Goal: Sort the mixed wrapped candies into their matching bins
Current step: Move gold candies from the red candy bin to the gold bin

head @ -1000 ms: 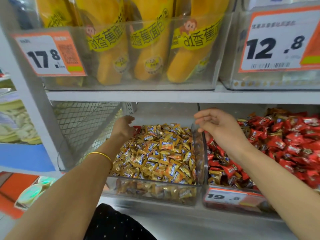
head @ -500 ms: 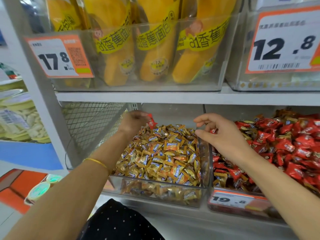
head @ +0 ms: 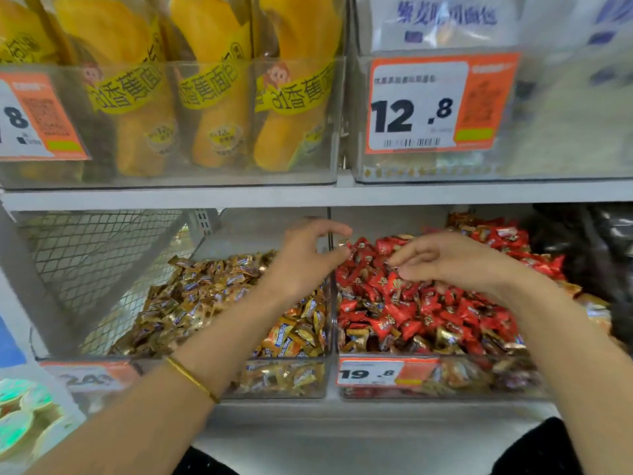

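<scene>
Two clear bins sit side by side on the lower shelf. The left bin (head: 284, 380) holds gold-wrapped candies (head: 205, 296). Red-wrapped candies (head: 431, 313) fill the right bin (head: 479, 375), with some gold ones (head: 359, 337) mixed in along the front. My left hand (head: 305, 262) hovers over the divider between the bins, thumb and fingers spread apart, holding nothing; a red candy (head: 358, 246) lies just past its fingertips. Over the red pile, my right hand (head: 445, 262) points left, its thumb and fingertips pinching a small wrapped candy (head: 392, 265).
The shelf above (head: 308, 195) hangs low over the bins and carries yellow banana-bread packs (head: 212, 97) and a bin tagged 12.8 (head: 414, 111). A wire mesh panel (head: 96, 265) closes the left side. A 19.8 price tag (head: 370, 373) is on the right bin's front.
My left hand carried a red candy from the back of the gold bin rightward to the divider and opened. My right hand moved deeper onto the red pile. The camera shifted right.
</scene>
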Demonstrator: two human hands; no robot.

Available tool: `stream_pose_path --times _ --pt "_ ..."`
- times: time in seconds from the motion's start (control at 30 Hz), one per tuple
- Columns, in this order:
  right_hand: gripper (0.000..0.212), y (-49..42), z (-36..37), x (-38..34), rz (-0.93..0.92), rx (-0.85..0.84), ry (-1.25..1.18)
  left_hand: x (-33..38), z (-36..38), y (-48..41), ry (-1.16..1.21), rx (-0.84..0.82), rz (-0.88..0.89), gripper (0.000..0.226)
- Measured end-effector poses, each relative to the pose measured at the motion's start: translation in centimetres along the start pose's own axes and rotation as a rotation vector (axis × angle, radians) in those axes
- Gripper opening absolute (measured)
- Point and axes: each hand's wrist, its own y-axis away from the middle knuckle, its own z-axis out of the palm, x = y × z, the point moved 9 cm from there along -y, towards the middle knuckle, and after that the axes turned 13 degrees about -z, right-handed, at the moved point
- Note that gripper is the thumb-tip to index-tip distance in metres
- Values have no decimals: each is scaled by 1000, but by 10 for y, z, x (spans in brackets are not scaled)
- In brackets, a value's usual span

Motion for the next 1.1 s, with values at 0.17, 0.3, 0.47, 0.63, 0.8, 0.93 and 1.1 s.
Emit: stream_pose_path --times 0.17,0.3,0.47,0.63,0.8,0.93,1.1 --pt "26 -29 -25 20 8 190 149 -15 15 -19 -26 -19 -21 25" --pt "34 -77 -24 34 32 114 542 -25 17 -26 65 -31 -36 28" --pt "58 -123 11 58 -33 -135 649 -24 16 -28 113 -6 16 30" --pt "69 -139 54 53 -107 -395 891 -26 16 -30 127 -1 44 29" --pt "36 -102 43 41 -209 -462 843 -26 16 -27 93 -3 43 24" --pt "38 -57 23 41 -106 -528 648 -25 17 -25 109 4 21 25" --pt "33 -69 6 14 -125 -305 432 -25 16 -25 107 10 12 25"
